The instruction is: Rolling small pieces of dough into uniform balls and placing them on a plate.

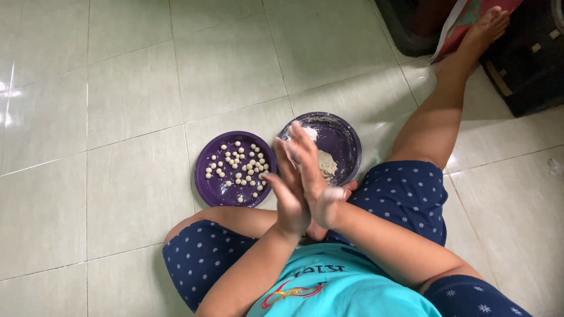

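Note:
My left hand (288, 199) and my right hand (311, 170) are pressed flat together, palm to palm, fingers straight and dusted with flour. Anything between the palms is hidden. They hover over the gap between two purple plates on the floor. The left plate (202, 176) carries several small pale dough balls (238, 164). The right plate (351, 138) is smeared with flour and holds a lump of dough (327, 165), partly covered by my hands.
I sit on a pale tiled floor (117, 117). My right leg (435, 117) stretches to the upper right, its foot by a red and white sheet (455, 32) and dark furniture (529, 64). My left knee (194, 246) is bent at the lower left.

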